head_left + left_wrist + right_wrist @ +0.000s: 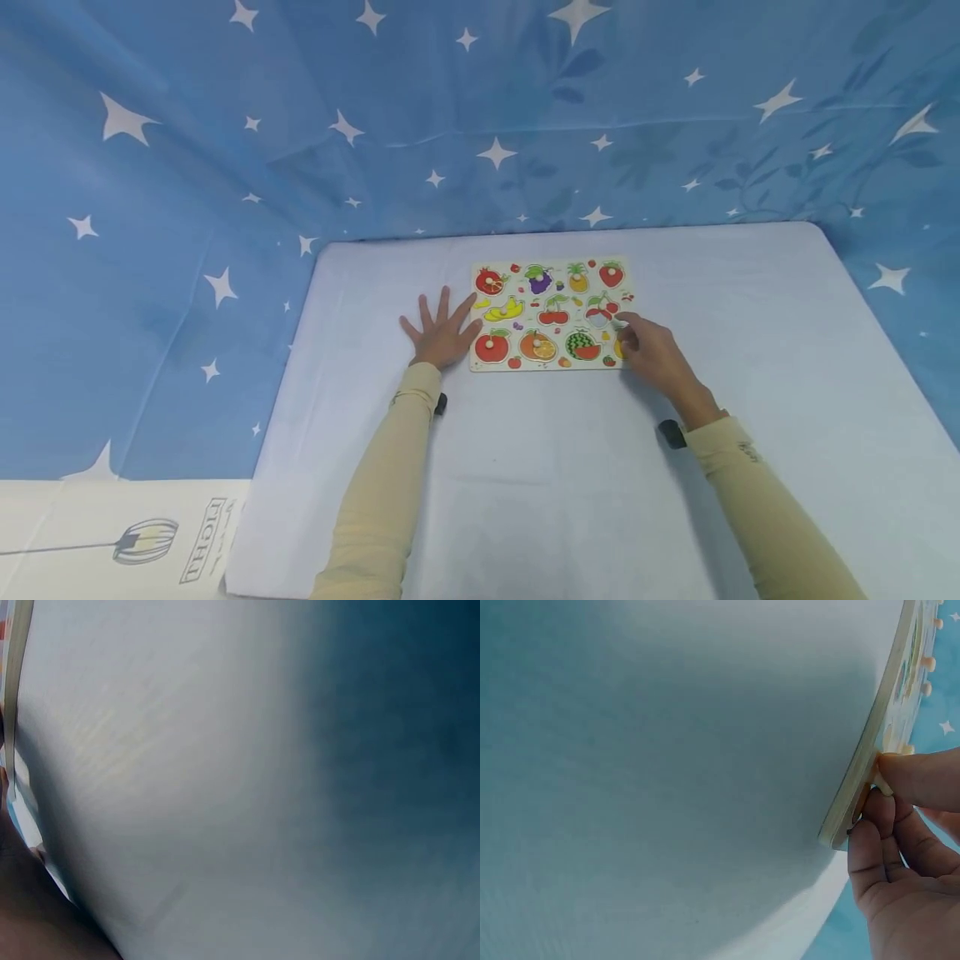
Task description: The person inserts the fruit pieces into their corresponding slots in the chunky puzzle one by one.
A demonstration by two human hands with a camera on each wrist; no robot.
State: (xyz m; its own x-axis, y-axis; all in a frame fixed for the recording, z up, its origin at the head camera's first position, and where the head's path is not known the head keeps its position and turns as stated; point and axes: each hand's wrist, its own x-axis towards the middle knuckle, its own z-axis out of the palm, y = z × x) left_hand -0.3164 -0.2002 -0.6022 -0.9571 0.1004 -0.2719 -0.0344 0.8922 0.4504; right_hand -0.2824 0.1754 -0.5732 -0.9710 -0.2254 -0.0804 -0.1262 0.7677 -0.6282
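Note:
A fruit knob puzzle board (525, 331) lies on the table, with fruit pieces in rows. My left hand (440, 335) rests flat with fingers spread at the board's left edge, two of its digits overlapping that edge. At the lower right corner of the board, my right hand (649, 350) has curled fingers over a yellow puzzle piece (619, 348), mostly hidden by the hand. In the right wrist view, the thumb (919, 778) and fingertips pinch a small pale knob (883, 784) close to the board's edge (847, 796).
White cloth covers the table (555, 483). A blue curtain (420, 108) with white stars hangs behind it and along the left side. Pale printed fabric (82, 533) lies at the lower left. Other pieces, such as the watermelon (582, 344) and the bananas (504, 310), sit in the board.

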